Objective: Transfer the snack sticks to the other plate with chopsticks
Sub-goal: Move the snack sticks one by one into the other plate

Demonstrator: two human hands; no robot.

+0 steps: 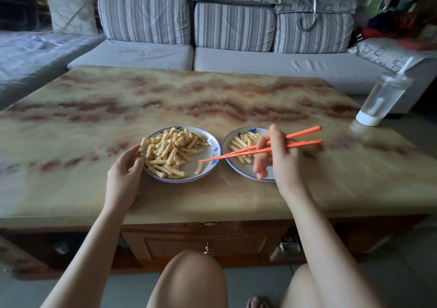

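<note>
Lying in a thick heap on the left plate [211, 146], most of the crinkle-cut snack sticks [170, 153] sit there, while a smaller batch rests on the right plate [246, 171] just beside it. The orange chopsticks [212, 158] slant across the gap between the two plates. Their tips are drawn together over the bare right part of the left plate, near a lone stick. The right hand [276, 156] grips them over the right plate, fingers curled round the shafts. The left hand [125, 168] holds the left plate's near-left rim, fingertips beside a stick standing at the edge. Both plates stand on a marble-patterned worktop [212, 99]. A clear tumbler with a straw [383, 99] is at its far right corner, and a striped grey sofa [231, 28] stands behind.
</note>
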